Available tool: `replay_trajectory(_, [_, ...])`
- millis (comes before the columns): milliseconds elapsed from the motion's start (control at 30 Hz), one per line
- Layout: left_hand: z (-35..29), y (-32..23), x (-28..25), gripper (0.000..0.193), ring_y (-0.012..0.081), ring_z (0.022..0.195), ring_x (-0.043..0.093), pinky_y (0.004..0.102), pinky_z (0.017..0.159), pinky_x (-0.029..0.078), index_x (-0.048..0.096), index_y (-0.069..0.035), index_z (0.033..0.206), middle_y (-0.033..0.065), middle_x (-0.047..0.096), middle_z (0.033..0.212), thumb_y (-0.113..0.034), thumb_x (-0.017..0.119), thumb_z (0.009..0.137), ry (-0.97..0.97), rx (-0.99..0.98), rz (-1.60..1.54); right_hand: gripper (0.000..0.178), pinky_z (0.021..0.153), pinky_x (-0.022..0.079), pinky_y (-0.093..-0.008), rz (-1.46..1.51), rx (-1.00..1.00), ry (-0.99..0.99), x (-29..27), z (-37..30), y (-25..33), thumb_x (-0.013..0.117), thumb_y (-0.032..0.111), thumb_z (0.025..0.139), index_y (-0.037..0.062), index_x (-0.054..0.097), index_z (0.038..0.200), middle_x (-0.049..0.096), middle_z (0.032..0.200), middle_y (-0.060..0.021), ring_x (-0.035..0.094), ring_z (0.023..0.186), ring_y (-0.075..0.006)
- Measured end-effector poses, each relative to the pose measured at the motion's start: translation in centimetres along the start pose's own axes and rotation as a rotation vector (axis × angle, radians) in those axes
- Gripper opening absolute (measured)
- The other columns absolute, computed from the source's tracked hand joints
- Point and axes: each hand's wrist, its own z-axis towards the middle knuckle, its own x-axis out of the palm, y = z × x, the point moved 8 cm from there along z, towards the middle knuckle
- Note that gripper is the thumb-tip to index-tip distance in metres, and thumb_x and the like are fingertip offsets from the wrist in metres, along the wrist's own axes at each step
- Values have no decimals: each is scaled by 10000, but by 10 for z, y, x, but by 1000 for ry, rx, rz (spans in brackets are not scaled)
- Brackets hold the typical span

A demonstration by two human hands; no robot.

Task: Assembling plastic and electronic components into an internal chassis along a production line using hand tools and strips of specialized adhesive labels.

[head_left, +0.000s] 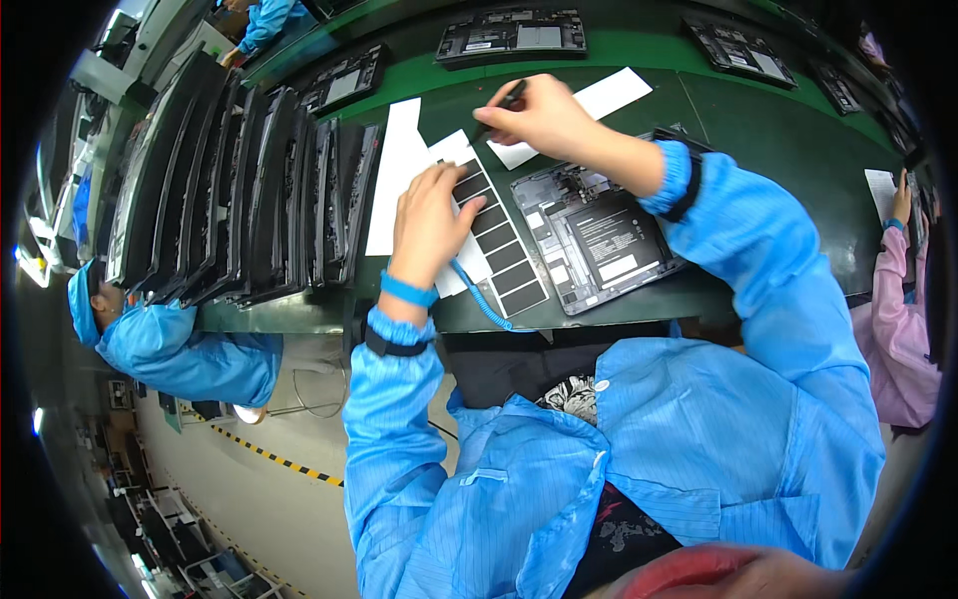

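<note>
My left hand (431, 218) lies on a white sheet bearing a column of black rectangular stickers (496, 239). Its fingertips rest at the sheet's upper part and the thumb is spread apart. Just beyond, my right hand (547, 118) grips a slim black pen-like tool (514, 95) above the top end of the sheet; the tool's exact kind is not clear. Beside the sheet sits an opened laptop base (599, 235), its battery and boards exposed, its far right corner partly covered by my right forearm. A blue coiled cord (479, 293) runs from my left wristband.
Several dark laptop parts (249, 190) stand upright in a row at left. White paper strips (609, 95) lie on the green bench (808, 200). More opened laptop bases (512, 37) sit along the far side. Other people (190, 349) work at left and right.
</note>
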Motion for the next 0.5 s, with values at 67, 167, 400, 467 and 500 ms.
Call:
replay_trajectory(67, [-3,29,23,469,368,1069,566,416,926,450,595,33,1101,199,600,1127,-251,745,759,-7,-31,-25,279,632,529,-307,-99,35,2,27,25,-20,693,279,810,8,699,745,682,633,-81,679,617,-177])
replay_trajectory(167, [6,35,26,639,343,1054,559,407,905,445,556,17,1157,173,604,1071,-338,795,683,75,-166,-126,286,646,524,-346,-218,87,-32,33,30,-32,697,288,798,6,701,749,675,629,-99,676,627,-233])
replay_trajectory(400, [11,47,29,876,316,1068,566,380,903,444,473,48,1224,170,582,1101,-407,854,579,72,-245,-99,291,641,528,-368,-285,44,-47,40,31,-34,705,297,791,6,710,786,672,654,-139,677,651,-290])
replay_trajectory(467, [12,53,33,932,311,1121,552,382,937,422,468,50,1222,166,579,1133,-458,862,546,123,-278,-87,303,630,528,-365,-290,51,-39,44,30,-36,706,299,790,-3,709,780,670,647,-138,675,633,-283])
replay_trajectory(500, [12,53,34,992,320,1192,519,394,982,391,445,49,1266,184,570,1202,-495,855,546,161,-310,-90,295,621,530,-356,-275,62,-40,43,28,-36,704,291,790,-4,710,785,673,642,-128,675,617,-262])
